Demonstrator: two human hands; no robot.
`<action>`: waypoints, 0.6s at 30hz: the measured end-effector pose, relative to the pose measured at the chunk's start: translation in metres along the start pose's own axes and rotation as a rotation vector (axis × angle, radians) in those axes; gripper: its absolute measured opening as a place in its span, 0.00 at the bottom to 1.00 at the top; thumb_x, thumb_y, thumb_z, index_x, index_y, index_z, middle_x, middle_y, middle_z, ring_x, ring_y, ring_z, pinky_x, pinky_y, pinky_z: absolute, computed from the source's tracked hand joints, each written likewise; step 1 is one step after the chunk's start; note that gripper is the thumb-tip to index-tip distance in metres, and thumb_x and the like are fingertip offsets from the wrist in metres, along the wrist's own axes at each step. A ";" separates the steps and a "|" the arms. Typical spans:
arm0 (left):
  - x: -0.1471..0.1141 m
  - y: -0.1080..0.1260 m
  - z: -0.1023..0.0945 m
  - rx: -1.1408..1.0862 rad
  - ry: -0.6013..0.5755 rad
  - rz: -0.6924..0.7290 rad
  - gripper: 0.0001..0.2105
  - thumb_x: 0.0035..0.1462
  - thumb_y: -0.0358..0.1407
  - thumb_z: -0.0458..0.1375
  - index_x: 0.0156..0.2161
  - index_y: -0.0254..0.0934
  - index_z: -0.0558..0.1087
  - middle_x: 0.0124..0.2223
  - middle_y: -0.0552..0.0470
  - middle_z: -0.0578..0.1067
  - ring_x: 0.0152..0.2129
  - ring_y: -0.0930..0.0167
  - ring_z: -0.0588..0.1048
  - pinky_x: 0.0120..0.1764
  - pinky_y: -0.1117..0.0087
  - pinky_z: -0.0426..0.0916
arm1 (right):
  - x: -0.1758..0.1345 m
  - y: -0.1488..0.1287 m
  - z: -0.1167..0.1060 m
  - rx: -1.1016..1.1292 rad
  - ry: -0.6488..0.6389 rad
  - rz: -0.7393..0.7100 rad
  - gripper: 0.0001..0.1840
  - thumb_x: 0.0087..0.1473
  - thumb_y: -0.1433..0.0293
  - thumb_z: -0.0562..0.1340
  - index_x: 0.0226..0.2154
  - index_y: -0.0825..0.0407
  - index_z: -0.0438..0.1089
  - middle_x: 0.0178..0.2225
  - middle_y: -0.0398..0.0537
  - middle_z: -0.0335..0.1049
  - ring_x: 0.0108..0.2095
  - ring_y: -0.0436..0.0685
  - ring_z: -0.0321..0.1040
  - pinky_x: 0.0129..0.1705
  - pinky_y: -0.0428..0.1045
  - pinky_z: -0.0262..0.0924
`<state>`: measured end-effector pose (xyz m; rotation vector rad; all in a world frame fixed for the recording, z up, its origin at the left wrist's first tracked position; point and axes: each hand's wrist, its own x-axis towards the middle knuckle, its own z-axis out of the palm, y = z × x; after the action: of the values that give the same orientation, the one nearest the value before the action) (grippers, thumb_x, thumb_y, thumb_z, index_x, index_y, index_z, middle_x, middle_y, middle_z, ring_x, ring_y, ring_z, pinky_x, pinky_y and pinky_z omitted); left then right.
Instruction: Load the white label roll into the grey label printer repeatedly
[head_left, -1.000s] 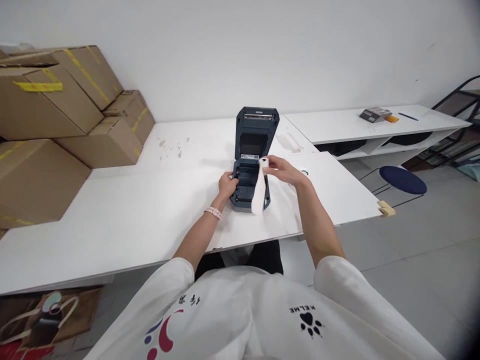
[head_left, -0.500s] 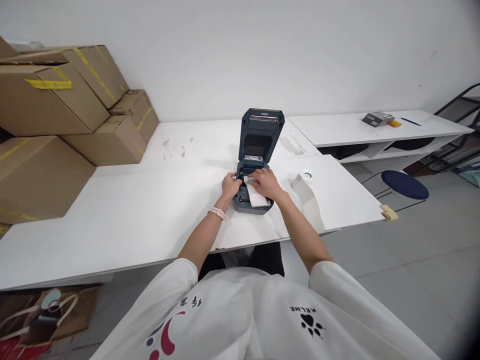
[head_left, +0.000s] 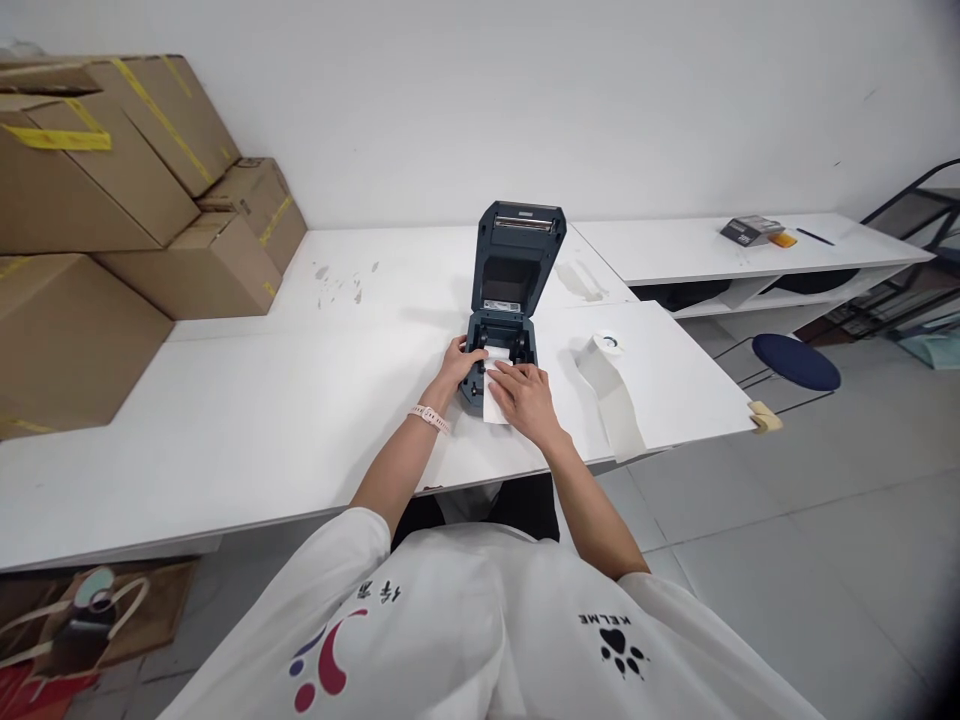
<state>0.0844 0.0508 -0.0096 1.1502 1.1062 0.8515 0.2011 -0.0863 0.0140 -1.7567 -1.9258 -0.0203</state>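
A dark blue label printer stands on the white table with its lid raised. White label paper runs from inside its body out over the front edge. My left hand grips the printer's left wall, fingers outside and thumb reaching in to the paper's edge. My right hand lies over the printer's front right part, its fingers closed on the label paper. The underside of that grip is hidden. To the right of the printer sits a loose label roll with its strip unrolled toward the table's front edge.
Cardboard boxes are stacked on the table's left. A small grey box rests on the shelf unit at right. A blue stool stands beyond the right table edge, near a foam corner guard. Bags lie below left.
My right hand has moved down toward the printer's front. The paper now lies straighter and hangs past the front edge. My left hand stays at the left wall. The view has shifted slightly.
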 end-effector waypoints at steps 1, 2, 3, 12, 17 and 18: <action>0.000 0.000 0.000 -0.004 -0.001 0.002 0.32 0.45 0.32 0.65 0.57 0.33 0.66 0.51 0.42 0.76 0.36 0.70 0.76 0.37 0.70 0.69 | -0.001 -0.001 0.000 -0.007 0.009 -0.006 0.21 0.67 0.59 0.51 0.54 0.45 0.73 0.59 0.45 0.70 0.54 0.66 0.65 0.56 0.63 0.55; 0.000 0.000 0.000 -0.007 -0.002 0.003 0.32 0.44 0.32 0.65 0.57 0.33 0.66 0.51 0.41 0.75 0.36 0.70 0.76 0.37 0.70 0.69 | -0.002 -0.002 0.001 -0.012 0.020 -0.014 0.21 0.67 0.59 0.51 0.54 0.44 0.73 0.59 0.45 0.70 0.54 0.66 0.65 0.57 0.64 0.54; 0.000 0.000 0.000 -0.008 -0.003 0.003 0.32 0.44 0.32 0.65 0.57 0.33 0.66 0.51 0.41 0.75 0.36 0.70 0.76 0.36 0.71 0.69 | -0.003 -0.002 0.001 -0.013 0.031 -0.023 0.21 0.67 0.59 0.51 0.53 0.44 0.73 0.59 0.45 0.71 0.54 0.65 0.65 0.59 0.64 0.53; -0.004 0.005 0.000 -0.007 0.005 -0.023 0.30 0.45 0.31 0.66 0.56 0.33 0.67 0.49 0.42 0.76 0.33 0.71 0.75 0.35 0.70 0.69 | -0.017 -0.002 0.005 0.082 0.085 -0.015 0.18 0.66 0.58 0.53 0.46 0.42 0.77 0.51 0.46 0.77 0.51 0.62 0.70 0.64 0.64 0.50; -0.005 0.006 0.000 -0.007 0.009 -0.013 0.30 0.44 0.31 0.66 0.55 0.34 0.67 0.49 0.43 0.76 0.35 0.71 0.76 0.38 0.70 0.69 | -0.033 -0.007 0.006 0.048 0.097 -0.066 0.22 0.64 0.55 0.55 0.54 0.45 0.72 0.59 0.49 0.71 0.57 0.62 0.67 0.66 0.62 0.48; -0.005 0.006 0.001 -0.012 0.008 -0.011 0.30 0.44 0.31 0.67 0.55 0.34 0.67 0.48 0.43 0.76 0.35 0.71 0.75 0.38 0.70 0.69 | -0.036 -0.008 0.007 0.037 0.094 -0.078 0.23 0.63 0.53 0.57 0.56 0.45 0.70 0.60 0.49 0.69 0.59 0.63 0.65 0.66 0.63 0.47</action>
<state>0.0837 0.0472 -0.0025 1.1305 1.1117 0.8542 0.1917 -0.1183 -0.0030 -1.6269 -1.9137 -0.0934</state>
